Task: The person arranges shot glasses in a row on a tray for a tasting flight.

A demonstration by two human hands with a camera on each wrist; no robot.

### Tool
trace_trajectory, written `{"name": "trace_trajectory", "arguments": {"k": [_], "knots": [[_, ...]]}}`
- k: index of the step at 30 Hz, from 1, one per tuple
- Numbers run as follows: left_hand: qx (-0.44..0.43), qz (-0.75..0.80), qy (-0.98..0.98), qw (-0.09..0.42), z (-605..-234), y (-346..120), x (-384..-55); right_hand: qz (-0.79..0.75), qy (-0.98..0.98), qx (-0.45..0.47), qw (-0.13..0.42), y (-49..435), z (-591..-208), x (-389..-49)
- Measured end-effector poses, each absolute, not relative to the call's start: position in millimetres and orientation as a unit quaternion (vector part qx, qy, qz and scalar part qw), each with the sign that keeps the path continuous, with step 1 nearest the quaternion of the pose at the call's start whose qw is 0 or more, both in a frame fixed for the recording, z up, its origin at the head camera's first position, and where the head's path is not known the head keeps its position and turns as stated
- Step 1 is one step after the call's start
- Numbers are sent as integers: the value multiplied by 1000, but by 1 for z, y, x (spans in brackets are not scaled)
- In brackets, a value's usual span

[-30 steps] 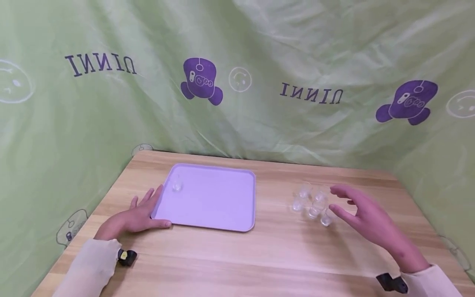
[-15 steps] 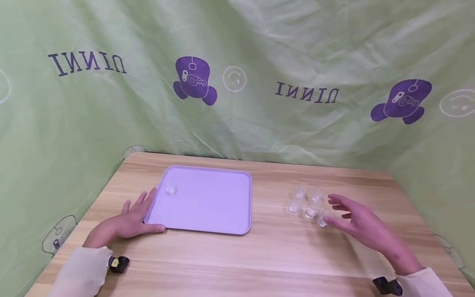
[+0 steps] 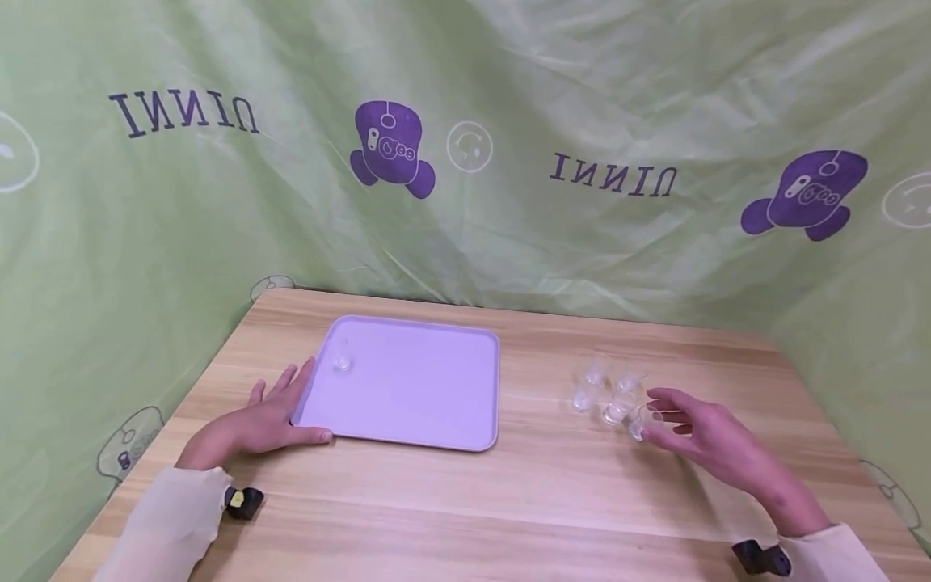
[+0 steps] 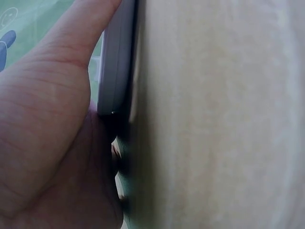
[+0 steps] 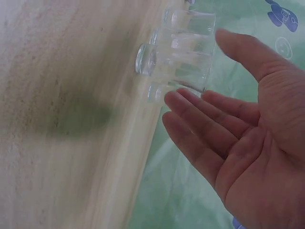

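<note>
The nearest shot glass stood on the worktop before the right hand, thumb and fingers apart; likely light, slick, breakable, it suited a side pinch. The left hand lay spread against the tray.

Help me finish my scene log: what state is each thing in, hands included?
Lilac rectangular plastic tray, lying flat.
Small clear round glass, upright on the tray.
Clustered small clear round glasses, upright on the pale wooden table.
Left hand, fingers spread, against the tray's corner.
Right hand, thumb and fingers apart beside the cluster; contact unclear.
Green printed fabric backdrop, hanging creased.
</note>
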State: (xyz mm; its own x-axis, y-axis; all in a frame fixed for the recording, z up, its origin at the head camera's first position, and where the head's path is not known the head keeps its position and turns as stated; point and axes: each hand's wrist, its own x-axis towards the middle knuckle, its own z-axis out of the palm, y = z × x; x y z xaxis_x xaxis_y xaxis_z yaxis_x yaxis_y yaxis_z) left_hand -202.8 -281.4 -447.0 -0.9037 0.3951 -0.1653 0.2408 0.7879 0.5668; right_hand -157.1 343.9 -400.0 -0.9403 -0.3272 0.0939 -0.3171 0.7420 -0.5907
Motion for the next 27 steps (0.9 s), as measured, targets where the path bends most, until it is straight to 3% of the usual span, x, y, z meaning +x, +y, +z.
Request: {"name": "trace_trajectory", "arguments": {"k": [27], "knots": [[171,270,938,137,-446,-280,-204,-342,920,-187,35,343,-412,-162]]}}
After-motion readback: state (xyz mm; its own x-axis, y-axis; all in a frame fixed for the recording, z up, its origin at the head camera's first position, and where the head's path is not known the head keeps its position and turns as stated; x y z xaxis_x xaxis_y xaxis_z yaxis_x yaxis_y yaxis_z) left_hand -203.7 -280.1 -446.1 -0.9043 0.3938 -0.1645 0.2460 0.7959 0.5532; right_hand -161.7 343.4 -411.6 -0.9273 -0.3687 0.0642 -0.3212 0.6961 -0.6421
